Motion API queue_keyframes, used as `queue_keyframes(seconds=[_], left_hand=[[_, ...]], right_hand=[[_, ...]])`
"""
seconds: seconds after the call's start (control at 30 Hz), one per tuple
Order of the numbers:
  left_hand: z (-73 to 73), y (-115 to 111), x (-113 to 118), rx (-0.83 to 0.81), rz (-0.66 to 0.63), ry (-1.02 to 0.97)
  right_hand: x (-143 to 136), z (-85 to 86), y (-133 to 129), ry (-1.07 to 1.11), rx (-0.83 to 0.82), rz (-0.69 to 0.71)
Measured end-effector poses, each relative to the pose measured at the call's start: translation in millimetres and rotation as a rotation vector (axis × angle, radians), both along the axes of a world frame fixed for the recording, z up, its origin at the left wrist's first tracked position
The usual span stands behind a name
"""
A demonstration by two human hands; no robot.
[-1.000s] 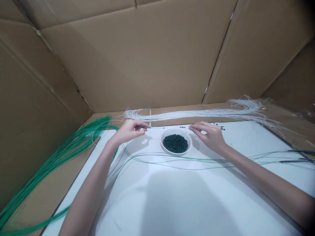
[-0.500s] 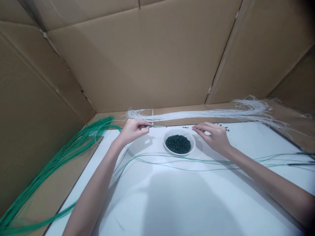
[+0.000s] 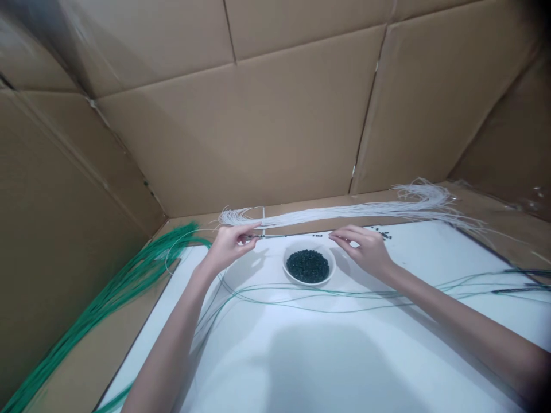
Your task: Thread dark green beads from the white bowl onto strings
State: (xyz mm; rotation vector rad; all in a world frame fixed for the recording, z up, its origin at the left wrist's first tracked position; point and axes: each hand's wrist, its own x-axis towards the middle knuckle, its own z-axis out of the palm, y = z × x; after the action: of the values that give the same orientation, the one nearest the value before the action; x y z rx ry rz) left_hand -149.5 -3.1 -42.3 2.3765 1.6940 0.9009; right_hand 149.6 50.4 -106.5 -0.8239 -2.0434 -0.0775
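My left hand (image 3: pixel 232 245) pinches a thin strand (image 3: pixel 273 236) that points right, with dark bits on it near the fingertips; a pale loop of it curves out behind the hand. My right hand (image 3: pixel 364 246) has its thumb and fingers pressed together at the right end of a short row of dark beads (image 3: pixel 317 235); what lies between the fingertips is too small to make out. Below and between both hands, a white bowl (image 3: pixel 309 281) holds a heap of dark green beads (image 3: pixel 307 265).
White strands (image 3: pixel 327 214) stretch along the back. Green strands (image 3: pixel 116 292) lie at the left. Thin green strands (image 3: pixel 297 291) cross the white board (image 3: pixel 241 367) toward dark-beaded ends (image 3: pixel 516 289) at the right. Loose beads (image 3: pixel 383 234) sit behind my right hand. Cardboard walls (image 3: pixel 258 132) surround the board.
The view has tilted upward, so the board and bowl appear lower. Both hands keep nearly the same pinched poses, with my right hand slightly closer to the row of beads.
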Motion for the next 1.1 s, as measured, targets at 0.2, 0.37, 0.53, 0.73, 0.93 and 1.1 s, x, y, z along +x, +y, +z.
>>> queue_keyframes(seconds=[0.2, 0.37, 0.53, 0.73, 0.93, 1.1], left_hand=[[2.4, 1, -3, -0.048, -0.037, 0.015], [2.7, -1, -4, -0.282, -0.100, 0.158], [0.5, -16, 43, -0.231, -0.232, 0.052], [-9.4, -19, 95, -0.056, -0.188, 0.053], [-26.2, -16, 67, -0.036, -0.185, 0.102], [-27.8, -20, 50, -0.067, -0.208, 0.173]], right_hand=[[0, 0.3, 2, 0.027, -0.034, 0.006], [-5, 10.0, -4, -0.022, 0.009, 0.069], [-20, 25.4, -21, -0.186, 0.047, 0.086], [-31, 39.7, -34, -0.251, 0.082, 0.042], [-23, 42.6, -34, -0.323, 0.049, -0.017], [-24, 41.0, -35, -0.332, -0.017, -0.028]])
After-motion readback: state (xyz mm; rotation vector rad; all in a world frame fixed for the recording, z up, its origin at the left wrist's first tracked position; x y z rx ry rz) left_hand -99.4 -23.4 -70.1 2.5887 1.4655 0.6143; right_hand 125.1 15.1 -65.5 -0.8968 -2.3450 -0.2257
